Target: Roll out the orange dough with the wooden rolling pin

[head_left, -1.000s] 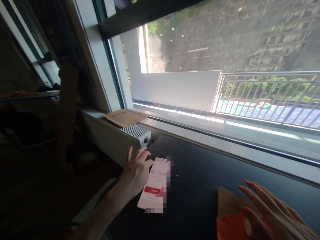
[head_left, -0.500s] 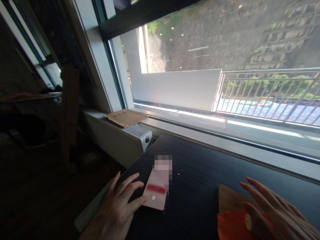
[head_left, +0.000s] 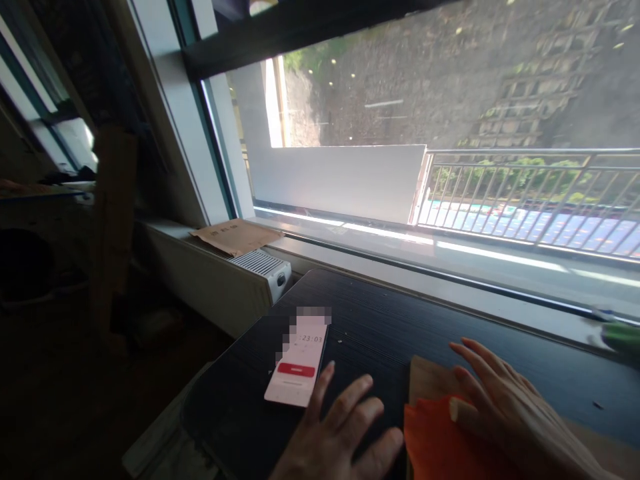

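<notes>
A phone (head_left: 297, 363) with a lit pink screen and a red bar lies on the dark table. Just right of its lower end, my left hand (head_left: 345, 427) hovers with fingers spread and holds nothing. My right hand (head_left: 510, 407) is stretched out over a wooden board (head_left: 425, 377), its fingers extended. Its thumb rests on or just above an orange sheet (head_left: 435, 433), cloth or paper, which lies on the board. Part of the sheet and board is hidden by this hand.
The table (head_left: 370, 307) runs along a window sill. A brown envelope (head_left: 235, 237) lies on a white radiator (head_left: 257, 263) beyond the left corner. A green object (head_left: 623, 337) sits at the right on the sill side. Upright cardboard (head_left: 114, 220) stands at left.
My left hand has moved right, from the phone's left side to its right. The view has turned right, so the phone, board and right hand appear further left.
</notes>
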`<state>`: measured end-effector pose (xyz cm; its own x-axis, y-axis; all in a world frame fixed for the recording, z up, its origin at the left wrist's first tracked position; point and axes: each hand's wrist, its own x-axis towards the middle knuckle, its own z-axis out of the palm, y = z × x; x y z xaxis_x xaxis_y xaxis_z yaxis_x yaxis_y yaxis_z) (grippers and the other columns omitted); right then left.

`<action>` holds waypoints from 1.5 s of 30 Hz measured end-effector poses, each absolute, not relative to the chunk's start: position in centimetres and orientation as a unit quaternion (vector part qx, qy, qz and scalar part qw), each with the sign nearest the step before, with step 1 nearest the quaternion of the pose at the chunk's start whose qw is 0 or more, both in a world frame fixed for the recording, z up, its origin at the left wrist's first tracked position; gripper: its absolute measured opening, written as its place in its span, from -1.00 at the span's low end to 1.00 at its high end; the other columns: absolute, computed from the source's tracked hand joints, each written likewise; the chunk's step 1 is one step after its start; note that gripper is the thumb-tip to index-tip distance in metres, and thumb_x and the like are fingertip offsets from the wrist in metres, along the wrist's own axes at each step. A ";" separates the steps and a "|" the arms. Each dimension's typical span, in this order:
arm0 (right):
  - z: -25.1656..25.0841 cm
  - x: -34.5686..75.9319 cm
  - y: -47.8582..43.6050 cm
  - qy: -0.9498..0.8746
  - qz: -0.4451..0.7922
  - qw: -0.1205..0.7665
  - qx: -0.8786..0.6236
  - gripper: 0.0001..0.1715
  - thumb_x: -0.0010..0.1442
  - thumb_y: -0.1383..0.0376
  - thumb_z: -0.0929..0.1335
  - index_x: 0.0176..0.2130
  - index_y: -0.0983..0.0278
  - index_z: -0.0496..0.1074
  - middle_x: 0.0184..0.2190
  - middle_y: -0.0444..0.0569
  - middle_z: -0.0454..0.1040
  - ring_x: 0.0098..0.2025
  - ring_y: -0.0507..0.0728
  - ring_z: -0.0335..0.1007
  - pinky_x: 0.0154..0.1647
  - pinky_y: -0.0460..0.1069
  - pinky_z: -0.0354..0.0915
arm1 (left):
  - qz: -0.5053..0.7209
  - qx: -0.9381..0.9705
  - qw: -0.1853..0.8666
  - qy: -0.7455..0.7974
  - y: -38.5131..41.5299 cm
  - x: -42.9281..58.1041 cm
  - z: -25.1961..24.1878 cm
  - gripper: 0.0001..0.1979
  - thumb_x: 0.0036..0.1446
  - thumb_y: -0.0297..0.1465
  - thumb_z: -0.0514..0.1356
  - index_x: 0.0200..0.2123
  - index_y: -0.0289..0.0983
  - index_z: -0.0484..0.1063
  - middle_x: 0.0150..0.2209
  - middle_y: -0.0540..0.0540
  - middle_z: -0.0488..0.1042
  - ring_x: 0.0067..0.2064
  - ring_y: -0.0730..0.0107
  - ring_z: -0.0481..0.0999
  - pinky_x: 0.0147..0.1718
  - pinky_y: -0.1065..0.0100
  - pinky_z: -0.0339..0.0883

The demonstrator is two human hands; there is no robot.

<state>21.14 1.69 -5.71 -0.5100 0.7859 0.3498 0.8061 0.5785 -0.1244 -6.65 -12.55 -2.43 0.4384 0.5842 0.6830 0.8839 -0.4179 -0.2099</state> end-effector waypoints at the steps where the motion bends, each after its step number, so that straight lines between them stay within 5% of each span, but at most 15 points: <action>1: -5.5 21.2 1.1 -0.863 -0.017 0.186 -0.468 -0.43 0.31 -0.02 0.10 0.13 0.12 0.37 0.20 0.01 0.30 0.18 0.25 0.27 0.07 0.16 0.33 | -0.266 -0.809 0.286 -0.439 -12.1 -5.4 -3.1 -0.77 0.24 -0.39 0.13 -0.05 -0.04 0.42 -0.14 0.12 0.53 0.12 0.42 0.37 0.35 0.11 -0.33; 7: -3.6 20.8 -0.6 -0.838 0.001 0.162 -0.521 -0.42 0.35 0.00 0.09 0.18 0.16 0.33 0.24 0.02 0.24 0.29 0.28 0.08 0.22 0.23 0.14 | -0.265 -0.836 0.281 -0.389 -10.1 -3.6 -2.9 -0.76 0.26 -0.43 0.03 -0.13 -0.07 0.46 -0.14 0.04 0.55 0.11 0.30 0.40 0.34 0.04 -0.42; 12: -1.3 19.0 1.5 -0.789 0.054 0.125 -0.599 -0.42 0.38 0.09 0.10 0.22 0.31 0.26 0.26 0.17 0.19 0.29 0.29 0.05 0.23 0.23 0.09 | -0.173 -0.888 0.209 -0.371 -10.3 -4.3 -0.4 -0.61 0.09 -0.55 0.11 -0.03 -0.10 0.41 0.01 -0.04 0.51 0.18 0.28 0.34 0.33 0.14 -0.19; 18: -1.8 19.3 -3.2 -0.829 0.040 0.120 -0.545 -0.47 0.37 0.07 0.11 0.21 0.17 0.28 0.26 0.03 0.20 0.34 0.26 -0.05 0.29 0.24 -0.04 | -0.171 -0.901 0.197 -0.347 -9.6 -4.0 -0.9 -0.68 0.07 -0.52 0.14 -0.12 -0.07 0.44 0.00 0.01 0.52 0.19 0.28 0.33 0.34 0.12 -0.30; 23: -1.0 18.6 1.6 -0.792 0.064 0.128 -0.594 -0.41 0.38 0.05 0.10 0.22 0.30 0.25 0.26 0.13 0.18 0.32 0.32 -0.04 0.25 0.25 -0.04 | -0.152 -0.901 0.200 -0.353 -9.6 -3.8 -0.5 -0.78 0.11 -0.43 0.14 -0.17 -0.08 0.44 -0.03 0.00 0.52 0.20 0.25 0.32 0.34 0.11 -0.42; 31: -1.3 18.7 -0.6 -0.815 0.054 0.144 -0.559 -0.46 0.38 0.07 0.09 0.18 0.21 0.29 0.22 0.06 0.25 0.32 0.26 -0.04 0.26 0.17 -0.05 | -0.231 -0.898 0.194 -0.320 -8.9 -5.0 -0.8 -0.58 -0.01 -0.57 0.07 -0.11 -0.05 0.44 -0.15 0.11 0.57 0.12 0.37 0.39 0.34 0.24 -0.46; 35: -1.0 18.5 1.1 -0.795 0.059 0.141 -0.587 -0.45 0.35 0.10 0.14 0.21 0.29 0.24 0.24 0.15 0.20 0.31 0.30 -0.03 0.23 0.20 -0.03 | -0.208 -0.876 0.109 -0.423 -8.2 -3.3 -0.1 -0.63 0.04 -0.55 0.07 -0.12 -0.09 0.45 -0.13 0.04 0.57 0.05 0.30 0.45 0.31 0.08 -0.20; 39: 0.3 18.3 5.5 -0.771 0.010 0.182 -0.610 -0.57 0.34 0.21 0.16 0.11 0.31 0.33 0.13 0.15 0.32 0.14 0.23 0.24 0.09 0.09 0.12 | -0.132 -0.837 0.018 -0.530 -6.9 -0.5 0.8 -0.65 0.13 -0.46 0.06 -0.02 -0.19 0.42 -0.05 -0.13 0.54 0.00 0.18 0.49 0.19 -0.09 0.07; 45: -0.1 20.8 1.7 -0.802 -0.002 0.146 -0.579 -0.51 0.41 0.18 0.07 -0.33 0.23 0.44 -0.37 -0.02 0.56 -0.31 0.11 0.48 -0.32 -0.05 0.15 | -0.074 -0.793 -0.033 -0.604 -5.1 2.2 1.7 -0.77 0.16 -0.36 0.05 -0.22 -0.26 0.47 -0.24 -0.16 0.55 -0.16 0.13 0.52 -0.12 0.12 0.31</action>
